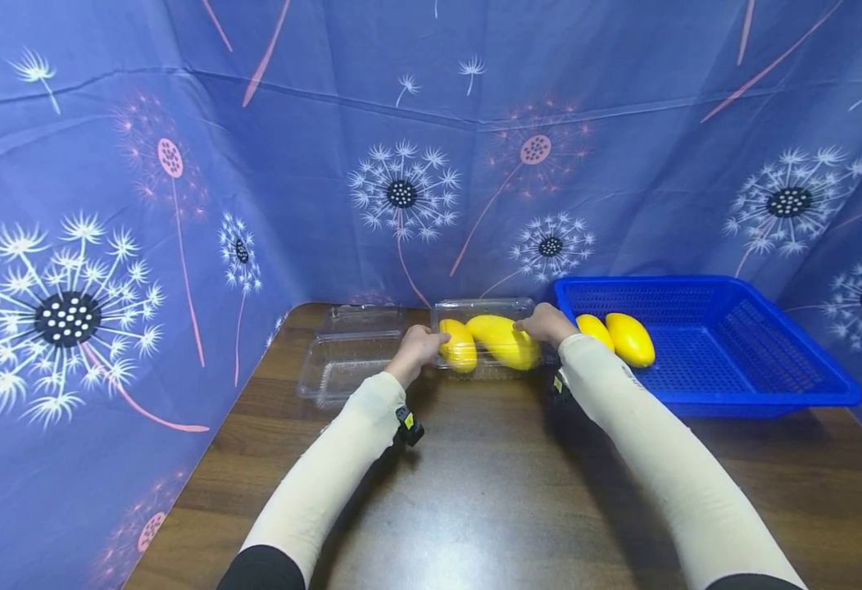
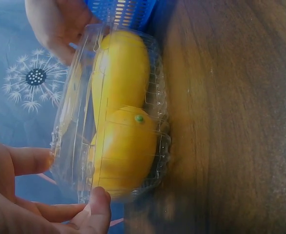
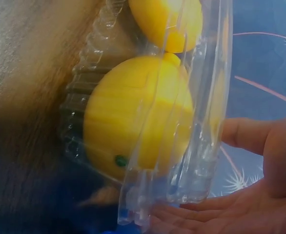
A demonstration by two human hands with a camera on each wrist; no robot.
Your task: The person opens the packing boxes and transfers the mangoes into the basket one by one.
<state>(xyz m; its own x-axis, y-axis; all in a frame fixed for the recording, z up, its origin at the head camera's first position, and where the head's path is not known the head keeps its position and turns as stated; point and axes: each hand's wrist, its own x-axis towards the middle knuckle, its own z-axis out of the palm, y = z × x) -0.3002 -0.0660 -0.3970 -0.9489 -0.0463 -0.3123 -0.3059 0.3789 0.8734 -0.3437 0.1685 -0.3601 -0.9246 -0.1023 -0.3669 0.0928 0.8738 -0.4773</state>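
The left hand is clamped on the left end of a clear box, its thumb and fingers pinching the plastic edge; the right hand is clamped on the opposite end, thumb and fingers on either side of the rim. Between the two hands, two mangoes sit inside that one box — a shorter mango by the left hand and a longer mango by the right, touching end to end, each with one green stem spot in a wrist view. Whether the box is fully closed, I cannot tell. Two pale sleeves cover the forearms, and two small cameras are strapped on, one at each wrist. Just left of the left hand, a second box of clear plastic lies opened out on the brown counter. Just right of the right hand stands one blue basket, with two more mangoes side by side at its left end — four mangoes in view altogether. Behind everything hangs a blue cloth printed with white and pink dandelions.
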